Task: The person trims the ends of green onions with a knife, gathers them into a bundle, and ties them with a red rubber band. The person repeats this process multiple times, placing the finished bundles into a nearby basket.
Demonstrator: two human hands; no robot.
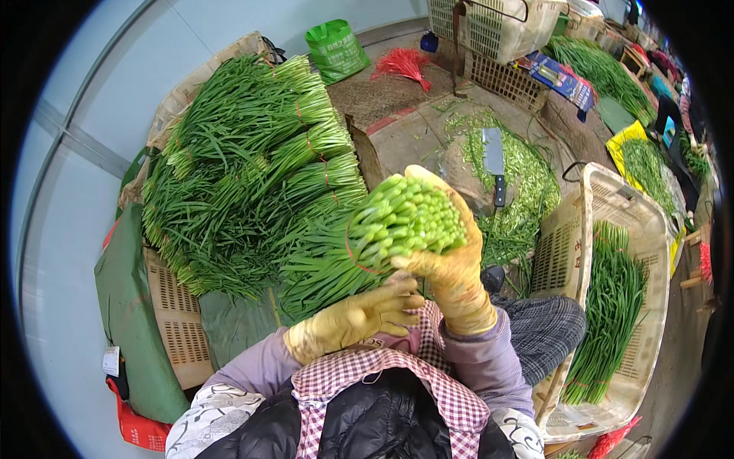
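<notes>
My right hand [459, 264], in a stained yellow rubber glove, grips a thick bundle of green garlic chives [410, 215] around its cut stem ends. A thin red tie circles the stems, and the leaves point down and left. Just below the bundle, my left hand [361, 315] wears the same kind of glove, its fingers apart and nothing seen in them. On the left lies a large heap of tied chive bundles [241, 172]. A cleaver [494, 163] with a black handle rests beyond my right hand, on a block among pale green trimmings [530, 189].
A plastic crate [656, 321] with more chives stands at right. Stacked crates [504, 37] are at the back, near red ties [404, 66] and a green bag [337, 51]. A wall [63, 229] borders the left. People are partly visible at far right.
</notes>
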